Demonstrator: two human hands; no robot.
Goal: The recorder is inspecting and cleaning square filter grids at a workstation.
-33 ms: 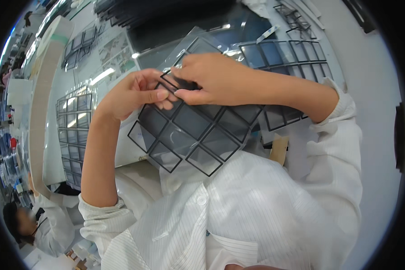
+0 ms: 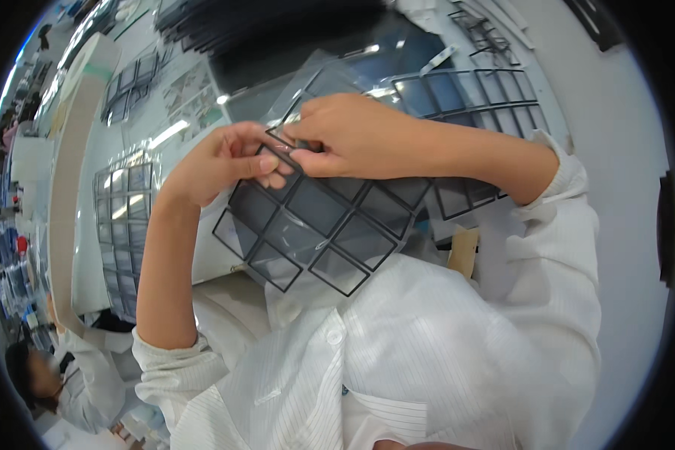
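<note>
A clear plastic sheet [image 2: 307, 214] with black rectangular frames in a grid hangs tilted in front of my chest. My left hand [image 2: 232, 161] pinches it at its upper left, thumb on top and fingers behind. My right hand [image 2: 334, 139] is closed over the same stretch of the sheet, thumb and index finger meeting at a black frame edge close to the left fingertips. Exactly what the right fingertips grip is partly hidden by the hand. The sheet's lower corner reaches down to my shirt.
Another framed sheet [image 2: 476, 101] lies on the table to the right, partly under my right forearm. A similar sheet [image 2: 124, 217] lies at the left. Dark stacked strips [image 2: 270, 30] are at the back, with loose black frames [image 2: 484, 37] beyond. A co-worker [image 2: 82, 375] is at lower left.
</note>
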